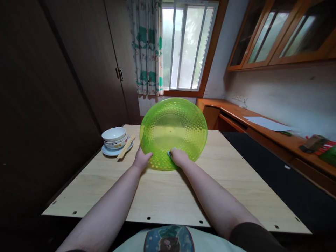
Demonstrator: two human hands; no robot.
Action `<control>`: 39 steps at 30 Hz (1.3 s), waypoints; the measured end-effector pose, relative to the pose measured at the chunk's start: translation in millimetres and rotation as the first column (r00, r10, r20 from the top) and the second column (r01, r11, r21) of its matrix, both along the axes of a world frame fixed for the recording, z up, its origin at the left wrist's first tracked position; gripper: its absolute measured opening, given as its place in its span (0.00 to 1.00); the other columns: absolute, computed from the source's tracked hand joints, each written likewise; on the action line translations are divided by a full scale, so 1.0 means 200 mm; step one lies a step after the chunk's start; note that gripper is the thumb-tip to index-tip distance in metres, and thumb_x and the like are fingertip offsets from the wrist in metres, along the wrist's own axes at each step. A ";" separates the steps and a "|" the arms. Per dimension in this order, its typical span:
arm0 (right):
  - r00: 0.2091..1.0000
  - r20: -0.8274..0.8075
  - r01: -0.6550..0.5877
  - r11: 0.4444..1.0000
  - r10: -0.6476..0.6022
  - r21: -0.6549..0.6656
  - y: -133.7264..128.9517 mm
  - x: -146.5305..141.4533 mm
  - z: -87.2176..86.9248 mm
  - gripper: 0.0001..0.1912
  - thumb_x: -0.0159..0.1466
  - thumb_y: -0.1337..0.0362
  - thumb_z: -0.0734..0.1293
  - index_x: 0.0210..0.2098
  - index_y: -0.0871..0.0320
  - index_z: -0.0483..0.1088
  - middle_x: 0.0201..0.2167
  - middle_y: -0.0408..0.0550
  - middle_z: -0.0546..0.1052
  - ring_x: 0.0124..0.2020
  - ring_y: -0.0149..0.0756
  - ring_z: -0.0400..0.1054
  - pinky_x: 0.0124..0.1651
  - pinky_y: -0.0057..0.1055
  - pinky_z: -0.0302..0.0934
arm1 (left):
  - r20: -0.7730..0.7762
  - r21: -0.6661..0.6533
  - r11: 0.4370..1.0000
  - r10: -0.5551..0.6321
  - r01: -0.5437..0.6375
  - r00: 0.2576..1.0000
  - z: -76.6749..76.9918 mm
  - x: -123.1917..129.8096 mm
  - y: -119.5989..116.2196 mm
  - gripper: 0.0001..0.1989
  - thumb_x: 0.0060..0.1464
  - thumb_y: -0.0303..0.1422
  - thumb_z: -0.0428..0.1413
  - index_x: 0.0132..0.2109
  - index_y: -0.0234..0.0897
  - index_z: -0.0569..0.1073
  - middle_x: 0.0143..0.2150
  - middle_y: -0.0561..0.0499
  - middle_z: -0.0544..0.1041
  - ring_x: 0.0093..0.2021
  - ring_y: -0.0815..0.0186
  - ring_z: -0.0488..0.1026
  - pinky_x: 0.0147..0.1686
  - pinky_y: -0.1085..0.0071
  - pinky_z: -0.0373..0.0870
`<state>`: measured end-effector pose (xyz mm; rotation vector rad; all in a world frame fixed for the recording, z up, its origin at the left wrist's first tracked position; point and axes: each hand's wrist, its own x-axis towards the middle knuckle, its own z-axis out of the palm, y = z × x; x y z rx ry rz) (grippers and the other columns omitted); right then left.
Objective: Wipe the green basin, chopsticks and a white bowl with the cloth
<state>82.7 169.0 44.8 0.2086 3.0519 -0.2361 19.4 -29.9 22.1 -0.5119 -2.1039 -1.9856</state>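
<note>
Round translucent green plastic basin [170,127], tilted up, edge pinched by left hand [142,159]; right hand [179,157] clenched on small pale-blue cloth [168,154]; wiping apparently underway, remainder undeterminable.

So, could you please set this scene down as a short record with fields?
Main object: green basin, translucent, tilted up with its round face toward the camera
Left hand: holds the basin's lower-left edge, thumb in front
Right hand: against the lower part of the basin, holding a small pale cloth, mostly hidden
Surface: light wooden table
Left side of table: stacked white bowls on a plate
Beside the bowls: pale chopsticks, lying across the plate's right side
</note>
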 end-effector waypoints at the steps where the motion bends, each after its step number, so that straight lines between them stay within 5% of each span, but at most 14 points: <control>1: 0.999 0.003 0.039 0.999 -0.039 0.000 0.01 0.00 0.00 0.18 0.66 0.65 0.54 0.46 0.55 0.73 0.45 0.55 0.77 0.45 0.42 0.71 0.43 0.33 0.61 | -0.001 -0.001 1.000 0.000 0.000 1.000 0.01 0.01 0.00 0.29 0.37 0.23 0.58 0.51 0.37 0.67 0.46 0.45 0.76 0.53 0.54 0.72 0.56 0.56 0.67; 8: 0.977 0.003 0.212 0.977 -0.212 0.026 0.06 0.00 0.04 0.19 0.65 0.69 0.53 0.48 0.58 0.71 0.45 0.58 0.77 0.46 0.44 0.72 0.42 0.33 0.62 | -0.007 -0.005 1.000 0.002 -0.002 1.000 0.01 0.01 0.00 0.28 0.37 0.23 0.58 0.51 0.36 0.68 0.45 0.45 0.76 0.52 0.54 0.72 0.56 0.55 0.67; 14: 0.990 -0.028 -0.141 0.990 0.142 0.021 -0.01 0.02 0.02 0.17 0.67 0.62 0.55 0.48 0.52 0.72 0.45 0.51 0.77 0.44 0.41 0.71 0.43 0.31 0.60 | -0.006 0.009 1.000 0.004 -0.004 1.000 -0.01 -0.01 0.00 0.30 0.37 0.22 0.58 0.52 0.36 0.67 0.44 0.47 0.76 0.52 0.55 0.72 0.57 0.56 0.66; 16: 0.986 -0.042 -0.161 0.987 0.161 0.013 -0.02 0.02 0.01 0.18 0.68 0.61 0.55 0.49 0.51 0.72 0.45 0.51 0.77 0.44 0.41 0.72 0.42 0.31 0.60 | -0.008 0.008 1.000 -0.001 0.001 1.000 -0.01 -0.01 0.00 0.29 0.37 0.22 0.58 0.51 0.36 0.67 0.44 0.46 0.76 0.52 0.55 0.72 0.56 0.56 0.66; 27: 0.985 0.002 0.174 0.985 -0.174 0.016 0.08 -0.01 0.02 0.18 0.66 0.67 0.54 0.48 0.56 0.71 0.44 0.57 0.77 0.45 0.44 0.72 0.41 0.33 0.61 | -0.016 -0.001 1.000 0.002 -0.002 1.000 0.00 0.00 0.00 0.29 0.37 0.23 0.58 0.51 0.35 0.67 0.45 0.45 0.76 0.53 0.53 0.71 0.57 0.54 0.66; 30: 0.994 0.001 0.113 0.993 -0.113 0.033 0.06 0.00 0.02 0.17 0.66 0.65 0.55 0.48 0.57 0.72 0.44 0.57 0.77 0.44 0.44 0.72 0.42 0.33 0.61 | -0.004 0.009 1.000 -0.005 0.005 1.000 0.00 0.00 0.01 0.29 0.37 0.23 0.58 0.51 0.35 0.67 0.45 0.45 0.76 0.53 0.54 0.72 0.57 0.55 0.66; 35: 0.986 -0.056 -0.161 0.987 0.160 -0.022 0.00 0.02 0.01 0.17 0.68 0.61 0.55 0.50 0.49 0.71 0.47 0.49 0.77 0.45 0.39 0.71 0.43 0.30 0.59 | 0.011 0.013 1.000 -0.008 0.007 1.000 0.00 0.00 0.01 0.28 0.37 0.23 0.58 0.50 0.35 0.68 0.45 0.45 0.76 0.52 0.54 0.72 0.57 0.55 0.66; 39: 0.989 -0.057 -0.137 0.990 0.135 -0.032 -0.02 0.02 0.01 0.18 0.68 0.60 0.55 0.51 0.49 0.71 0.47 0.49 0.77 0.46 0.40 0.71 0.43 0.30 0.59 | 0.010 0.012 1.000 -0.006 0.006 1.000 0.01 0.00 0.01 0.28 0.37 0.22 0.58 0.50 0.35 0.68 0.44 0.45 0.76 0.53 0.54 0.72 0.57 0.55 0.66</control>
